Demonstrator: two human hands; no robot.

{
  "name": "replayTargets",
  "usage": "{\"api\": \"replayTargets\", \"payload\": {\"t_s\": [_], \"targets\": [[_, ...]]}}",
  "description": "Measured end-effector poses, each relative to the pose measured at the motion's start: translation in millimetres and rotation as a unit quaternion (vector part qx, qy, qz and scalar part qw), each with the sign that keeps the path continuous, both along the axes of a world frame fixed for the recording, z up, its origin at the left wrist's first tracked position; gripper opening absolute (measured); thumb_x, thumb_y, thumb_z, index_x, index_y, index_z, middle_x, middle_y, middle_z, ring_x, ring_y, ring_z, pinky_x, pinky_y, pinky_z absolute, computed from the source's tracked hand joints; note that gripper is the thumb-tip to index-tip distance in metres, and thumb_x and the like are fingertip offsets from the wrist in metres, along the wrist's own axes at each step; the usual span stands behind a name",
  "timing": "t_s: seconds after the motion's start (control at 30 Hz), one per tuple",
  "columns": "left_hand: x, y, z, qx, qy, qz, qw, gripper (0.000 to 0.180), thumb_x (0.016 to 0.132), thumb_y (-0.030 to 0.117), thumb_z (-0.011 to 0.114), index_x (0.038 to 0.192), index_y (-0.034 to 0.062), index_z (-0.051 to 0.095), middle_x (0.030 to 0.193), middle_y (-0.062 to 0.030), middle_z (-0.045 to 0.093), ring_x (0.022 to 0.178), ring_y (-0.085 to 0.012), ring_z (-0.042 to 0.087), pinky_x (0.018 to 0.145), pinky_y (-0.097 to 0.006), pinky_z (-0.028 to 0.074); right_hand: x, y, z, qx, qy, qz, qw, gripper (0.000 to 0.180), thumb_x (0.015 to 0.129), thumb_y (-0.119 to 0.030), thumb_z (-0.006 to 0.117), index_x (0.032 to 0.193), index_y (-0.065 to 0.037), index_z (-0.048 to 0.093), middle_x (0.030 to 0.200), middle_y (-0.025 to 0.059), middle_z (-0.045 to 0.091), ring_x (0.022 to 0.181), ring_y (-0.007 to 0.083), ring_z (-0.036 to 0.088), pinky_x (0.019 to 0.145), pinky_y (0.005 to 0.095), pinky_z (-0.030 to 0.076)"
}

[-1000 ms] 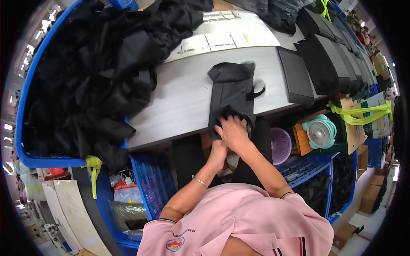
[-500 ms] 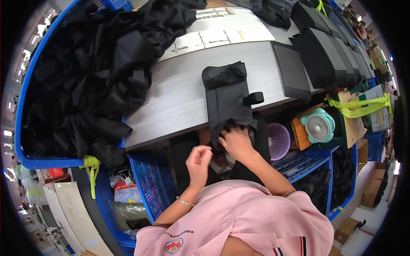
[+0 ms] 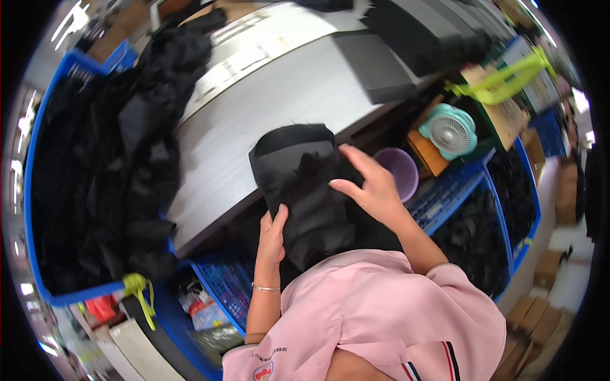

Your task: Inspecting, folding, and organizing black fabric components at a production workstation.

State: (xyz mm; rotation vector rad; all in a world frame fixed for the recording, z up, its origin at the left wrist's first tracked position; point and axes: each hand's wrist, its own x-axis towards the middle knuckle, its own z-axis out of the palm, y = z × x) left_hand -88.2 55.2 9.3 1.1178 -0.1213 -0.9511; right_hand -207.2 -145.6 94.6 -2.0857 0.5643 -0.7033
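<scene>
A black fabric piece (image 3: 298,184) hangs over the near edge of the grey table (image 3: 254,108), partly on the top and partly down toward my lap. My left hand (image 3: 272,236) presses flat against its lower left edge, fingers together. On the right side of the cloth rests my right hand (image 3: 368,184), fingers spread and touching it. Neither hand clearly grips the fabric.
A blue bin (image 3: 38,190) heaped with black fabric stands at the left. Black flat stacks (image 3: 375,60) lie on the table's far right. Below the table sit a purple bowl (image 3: 401,170), a teal fan (image 3: 448,130) and blue crates (image 3: 222,292).
The view has swung, and the fabric piece has slid toward me over the table edge. My left hand came up to its left side; my right hand moved to its right side.
</scene>
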Motion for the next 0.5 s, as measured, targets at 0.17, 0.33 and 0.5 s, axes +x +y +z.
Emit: {"api": "replayTargets", "payload": {"t_s": [0.17,0.33,0.5], "targets": [[-14.4,5.8,-17.2,-0.046,-0.014,0.023,0.999,0.046,0.098,0.028,0.063,0.133,-0.0022,0.056,0.131,-0.0083,0.062,0.119,-0.0228,0.059,0.105,-0.039,0.045,-29.5,-11.4,-33.5,0.549,0.011,0.227,0.804,0.024,0.09,-0.005,0.067,0.113,0.003,0.07,0.106,0.0022,0.07,0.099,0.009,0.061,0.09,0.0261,0.05],[-24.4,-2.9,0.1,-0.087,0.167,-0.033,0.982,0.052,0.099,0.031,0.061,0.136,-0.0026,0.052,0.14,-0.0148,0.055,0.127,-0.0277,0.054,0.111,-0.044,0.041,-39.8,-5.6,-44.5,0.532,-0.059,0.091,0.84,0.02,0.091,-0.019,0.071,0.1,-0.001,0.073,0.095,0.0023,0.072,0.087,0.009,0.062,0.081,0.0262,0.05],[-41.4,-25.5,25.9,-0.052,0.109,-0.004,0.993,0.053,0.101,0.036,0.056,0.137,-0.0034,0.052,0.141,-0.0156,0.055,0.125,-0.0282,0.056,0.11,-0.044,0.043,-98.1,-15.5,-78.2,0.338,-0.127,-0.042,0.931,0.061,0.091,-0.029,0.072,0.139,-0.002,0.046,0.128,0.0132,0.061,0.117,0.018,0.057,0.098,0.0329,0.046]]}}
